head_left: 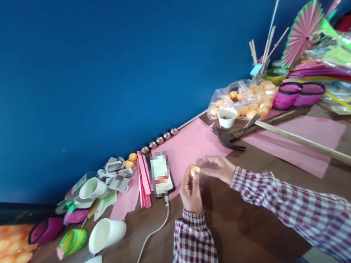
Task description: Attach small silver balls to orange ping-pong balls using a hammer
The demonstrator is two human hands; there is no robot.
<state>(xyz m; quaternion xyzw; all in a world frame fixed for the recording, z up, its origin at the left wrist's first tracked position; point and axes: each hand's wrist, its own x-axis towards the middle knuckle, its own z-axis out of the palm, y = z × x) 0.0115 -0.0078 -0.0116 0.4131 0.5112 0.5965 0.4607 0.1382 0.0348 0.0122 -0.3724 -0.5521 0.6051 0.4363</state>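
Observation:
My left hand [191, 194] is closed around a small orange ball [195, 171], its thumb and fingers pressed against the sides. From the right, my right hand [220, 168] reaches over with its fingertips pinched together at the ball's edge. Just above those fingertips sits a small silvery piece [199, 160], too blurred to name exactly. Pink paper [186, 147] lies beyond both hands. Close by on the left rests a phone [161, 173] with a blurred-out screen. A hammer-like tool [228, 139] lies past my right hand.
A white cable [149, 235] runs from the phone. Several metal balls [160, 140] line the blue wall [93, 73]. A small white cup [227, 117] stands by a bag of orange balls [254, 101]. A wooden-handled tool [310, 143] lies right; a white cup [108, 235] lies left.

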